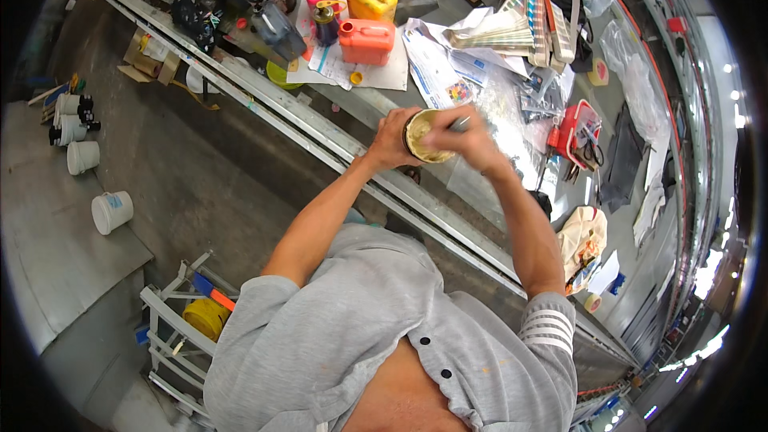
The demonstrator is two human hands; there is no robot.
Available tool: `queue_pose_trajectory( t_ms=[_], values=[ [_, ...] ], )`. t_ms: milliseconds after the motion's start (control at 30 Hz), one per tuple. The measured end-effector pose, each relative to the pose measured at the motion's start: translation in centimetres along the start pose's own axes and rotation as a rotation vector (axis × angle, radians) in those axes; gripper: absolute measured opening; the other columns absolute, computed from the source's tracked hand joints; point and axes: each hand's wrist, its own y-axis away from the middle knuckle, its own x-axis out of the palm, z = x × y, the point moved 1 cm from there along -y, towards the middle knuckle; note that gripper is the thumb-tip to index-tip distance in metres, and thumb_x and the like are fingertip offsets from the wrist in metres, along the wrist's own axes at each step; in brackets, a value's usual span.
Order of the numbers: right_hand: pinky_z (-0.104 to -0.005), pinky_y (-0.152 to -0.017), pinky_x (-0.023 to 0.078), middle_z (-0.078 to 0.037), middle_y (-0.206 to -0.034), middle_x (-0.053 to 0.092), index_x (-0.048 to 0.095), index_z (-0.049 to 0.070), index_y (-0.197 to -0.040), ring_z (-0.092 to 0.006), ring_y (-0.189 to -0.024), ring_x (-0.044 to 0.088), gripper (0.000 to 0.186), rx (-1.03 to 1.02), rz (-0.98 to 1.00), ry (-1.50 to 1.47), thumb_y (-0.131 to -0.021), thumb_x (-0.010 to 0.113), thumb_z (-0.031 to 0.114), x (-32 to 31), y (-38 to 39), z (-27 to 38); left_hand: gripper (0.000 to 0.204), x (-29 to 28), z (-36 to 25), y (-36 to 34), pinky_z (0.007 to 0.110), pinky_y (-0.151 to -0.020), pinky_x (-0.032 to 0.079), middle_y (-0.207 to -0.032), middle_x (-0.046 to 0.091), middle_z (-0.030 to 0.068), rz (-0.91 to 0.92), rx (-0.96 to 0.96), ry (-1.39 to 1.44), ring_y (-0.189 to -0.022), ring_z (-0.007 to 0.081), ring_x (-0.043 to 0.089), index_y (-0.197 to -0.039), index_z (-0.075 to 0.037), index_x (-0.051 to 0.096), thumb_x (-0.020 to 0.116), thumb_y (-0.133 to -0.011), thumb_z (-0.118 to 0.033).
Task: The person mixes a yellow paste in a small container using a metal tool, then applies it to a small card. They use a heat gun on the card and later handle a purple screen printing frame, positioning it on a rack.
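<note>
Left hand curled around the left side of an open cup; some of its fingers are hidden by the cup. Right hand closed on a slim grey tool, its end showing above the fist; fist is blurred and sits over the cup's right side. Working end of the tool not visible.

Cup position: over the near edge of the desk, mouth turned up toward the head. Pale yellow, paste-like matter inside. Cannot tell whether the base touches anything.

Surroundings: orange can far and to the left, with a loose yellow cap just nearer; printed sheets beyond the cup; fan of colour strips far right; clear plastic film right of the cup.

Risks (judgement): only the left hand appears to steady the cup, so a hard sideways push from the tool could twist it loose. Slippery residue on the fingers would worsen that. Too brisk a stroke could flick paste over the rim onto the printed sheets or film. A drop near the desk edge could end on the floor.
</note>
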Motion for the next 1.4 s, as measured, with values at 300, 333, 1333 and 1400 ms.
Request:
queue_pose_trajectory(
  t_ms=[300, 333, 1333, 1400],
  values=[
    [-0.0240, -0.054, 0.040, -0.003, -0.066, 0.059, 0.065, 0.003, -0.073, -0.0079, -0.058, 0.051, 0.011, -0.070, -0.060, 0.088, -0.077, 0.067, 0.013, -0.1, 2.0, -0.4, 0.103, -0.1, 0.2, -0.1, 0.044, -0.097, 0.031, -0.124, 0.048, 0.0075, 0.027, 0.048, -0.052, -0.119, 0.0302, 0.040, -0.132, -0.013, 0.038, 0.088, -0.043, -0.024],
    [-0.0242, -0.054, 0.040, -0.004, -0.065, 0.059, 0.064, 0.002, -0.072, -0.0086, -0.058, 0.052, 0.011, -0.043, -0.256, -0.298, -0.075, 0.068, 0.011, -0.6, 2.1, -0.2, 0.102, -0.2, 0.0, -0.1, 0.044, -0.095, 0.032, -0.121, 0.049, 0.0071, 0.007, 0.031, -0.013, -0.118, 0.0304, 0.041, -0.131, -0.014, 0.038, 0.088, -0.043, -0.024],
    [-0.0337, -0.048, 0.040, -0.005, -0.055, 0.057, 0.062, 0.002, -0.065, -0.0136, -0.051, 0.050, 0.021, -0.489, -0.654, -0.066, -0.064, 0.076, 0.018, 5.5, -2.2, -9.6, 0.070, 3.0, 1.6, -2.3, 0.039, -0.096, 0.041, -0.126, 0.047, 0.0119, 0.289, 0.071, 0.263, -0.117, 0.0231, 0.045, -0.130, 0.000, 0.040, 0.076, -0.070, -0.003],
    [-0.0348, -0.048, 0.039, -0.006, -0.055, 0.056, 0.059, 0.002, -0.063, -0.0145, -0.050, 0.051, 0.023, -0.472, -0.665, 0.031, -0.064, 0.075, 0.018, 6.0, -2.0, -9.0, 0.071, 2.0, 1.3, -1.3, 0.040, -0.096, 0.041, -0.126, 0.047, 0.0121, 0.235, 0.027, 0.284, -0.117, 0.0234, 0.045, -0.130, -0.001, 0.040, 0.077, -0.069, -0.003]
  ],
)
